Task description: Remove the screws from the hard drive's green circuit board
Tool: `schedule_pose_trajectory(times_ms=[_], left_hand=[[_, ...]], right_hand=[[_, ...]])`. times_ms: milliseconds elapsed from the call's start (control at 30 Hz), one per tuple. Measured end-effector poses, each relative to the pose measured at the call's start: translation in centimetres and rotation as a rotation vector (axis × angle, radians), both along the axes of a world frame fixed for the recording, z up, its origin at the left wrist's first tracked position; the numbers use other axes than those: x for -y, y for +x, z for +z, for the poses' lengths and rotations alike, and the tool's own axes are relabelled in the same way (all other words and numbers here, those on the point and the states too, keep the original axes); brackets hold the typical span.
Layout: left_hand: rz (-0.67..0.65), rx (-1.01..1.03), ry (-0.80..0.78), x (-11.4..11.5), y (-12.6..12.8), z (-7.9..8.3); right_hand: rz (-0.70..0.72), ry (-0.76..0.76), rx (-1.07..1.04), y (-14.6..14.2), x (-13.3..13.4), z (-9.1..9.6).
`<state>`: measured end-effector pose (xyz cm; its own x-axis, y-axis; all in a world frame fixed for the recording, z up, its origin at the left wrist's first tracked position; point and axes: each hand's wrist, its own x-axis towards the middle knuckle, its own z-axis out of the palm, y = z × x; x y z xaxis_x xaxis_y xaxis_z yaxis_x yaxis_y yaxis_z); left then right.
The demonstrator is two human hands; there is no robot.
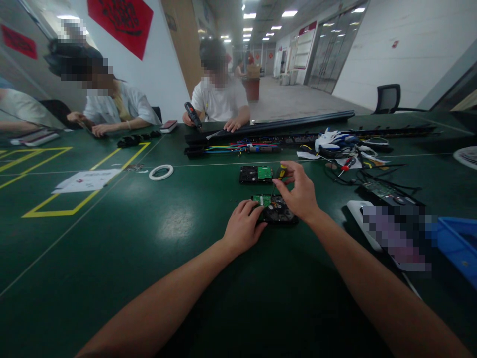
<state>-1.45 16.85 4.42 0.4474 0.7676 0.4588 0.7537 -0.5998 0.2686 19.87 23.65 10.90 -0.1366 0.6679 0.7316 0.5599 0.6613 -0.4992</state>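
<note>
A hard drive [280, 215] with a green circuit board lies on the table in front of me. My left hand [244, 221] grips its left end, the thumb at the near edge and the fingers over the board. My right hand [300, 191] pinches the yellow and black handle of a small screwdriver [282, 172]. Its shaft points down to the drive, close to the green board; whether the tip sits in a screw is too small to tell. Just beyond lies a second hard drive [249, 174], also with a green board, touched by neither hand.
A white tape roll [161, 172] and paper sheet [87, 181] lie left. Gloves [333, 140], a red screwdriver [348, 165], a circuit-board unit [389, 191], a phone [395, 238] and a blue bin [456, 243] are right. Across the table, a person holds a power drill [193, 115] near long black strips.
</note>
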Motion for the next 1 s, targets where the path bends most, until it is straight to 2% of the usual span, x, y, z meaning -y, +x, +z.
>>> schedule_pose_trajectory(times_ms=[333,600,733,1000], left_hand=[[0.006,-0.011,0.012,-0.01,-0.04,-0.11],[0.006,-0.001,0.009,0.01,0.02,-0.09],[0.004,-0.006,0.007,0.03,0.0,-0.06],[0.007,0.001,0.001,0.05,-0.02,-0.01]], right_hand=[[0.045,-0.048,-0.035,-0.09,0.09,0.03],[0.008,0.008,0.059,0.03,0.21,0.24],[-0.009,-0.023,0.01,0.02,0.22,0.26],[-0.004,-0.005,0.094,0.15,0.31,0.63]])
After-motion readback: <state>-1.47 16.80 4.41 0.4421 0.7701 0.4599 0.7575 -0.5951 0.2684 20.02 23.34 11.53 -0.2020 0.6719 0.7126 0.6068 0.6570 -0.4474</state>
